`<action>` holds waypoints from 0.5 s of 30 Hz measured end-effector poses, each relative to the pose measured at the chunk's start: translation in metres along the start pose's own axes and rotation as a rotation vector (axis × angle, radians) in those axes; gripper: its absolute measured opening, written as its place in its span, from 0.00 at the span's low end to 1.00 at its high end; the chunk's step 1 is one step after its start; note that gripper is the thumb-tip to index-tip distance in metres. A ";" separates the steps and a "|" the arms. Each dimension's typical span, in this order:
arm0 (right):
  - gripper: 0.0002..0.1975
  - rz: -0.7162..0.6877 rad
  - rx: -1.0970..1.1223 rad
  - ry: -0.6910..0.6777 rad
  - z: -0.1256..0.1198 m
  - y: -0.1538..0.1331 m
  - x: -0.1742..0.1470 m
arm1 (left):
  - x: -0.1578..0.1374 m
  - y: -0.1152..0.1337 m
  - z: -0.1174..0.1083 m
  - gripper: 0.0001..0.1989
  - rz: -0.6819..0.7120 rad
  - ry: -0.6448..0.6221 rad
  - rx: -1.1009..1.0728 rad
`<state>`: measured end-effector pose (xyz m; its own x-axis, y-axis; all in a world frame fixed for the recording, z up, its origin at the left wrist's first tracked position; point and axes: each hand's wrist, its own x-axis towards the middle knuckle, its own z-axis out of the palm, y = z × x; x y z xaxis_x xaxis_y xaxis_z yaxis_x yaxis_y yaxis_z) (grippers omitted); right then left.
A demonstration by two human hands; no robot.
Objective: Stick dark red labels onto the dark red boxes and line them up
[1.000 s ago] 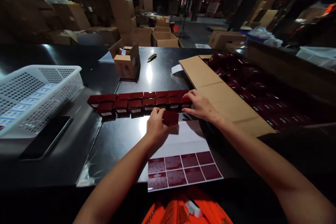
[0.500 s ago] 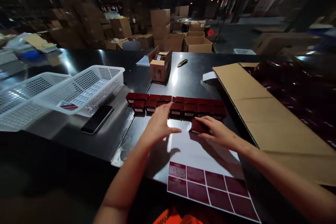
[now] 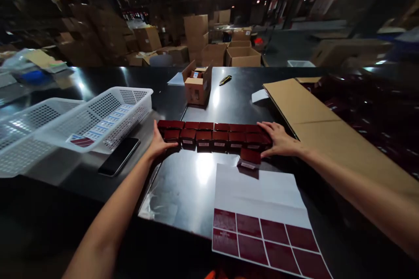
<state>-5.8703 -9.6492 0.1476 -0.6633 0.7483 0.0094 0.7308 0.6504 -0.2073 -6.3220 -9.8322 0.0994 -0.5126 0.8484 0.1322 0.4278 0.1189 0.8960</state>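
- Left hand [image 3: 157, 145] and right hand [image 3: 280, 141] now flank the glossy maroon boxes [image 3: 203, 137], fingers wide.
- Single box [image 3: 250, 156] no longer gripped; white labels [image 3: 219, 144] face desk's [image 3: 186, 196] near edge.

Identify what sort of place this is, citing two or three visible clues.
Probably a warehouse packing area: cardboard boxes stacked in the background, two rows of small dark-red boxes and white perforated baskets on a worktable.

It's 1 head-worn cam, looking forward and down across the worktop [image 3: 181, 194]. Pretty close in: left hand [image 3: 159, 144] left of centre, right hand [image 3: 280, 140] right of centre, distant cartons [image 3: 196, 30] up in the upper middle of the frame.
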 end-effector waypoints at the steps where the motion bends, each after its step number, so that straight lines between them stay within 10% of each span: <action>1: 0.60 -0.011 0.018 0.028 0.003 -0.002 0.000 | 0.001 0.000 0.002 0.72 -0.003 -0.012 0.019; 15: 0.50 0.068 -0.016 0.103 0.000 0.009 0.007 | 0.041 0.001 0.036 0.67 0.048 -0.036 0.157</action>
<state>-5.8686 -9.6384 0.1454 -0.5925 0.7997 0.0967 0.7766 0.5990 -0.1951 -6.3158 -9.7787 0.0900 -0.4632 0.8726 0.1551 0.5633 0.1547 0.8117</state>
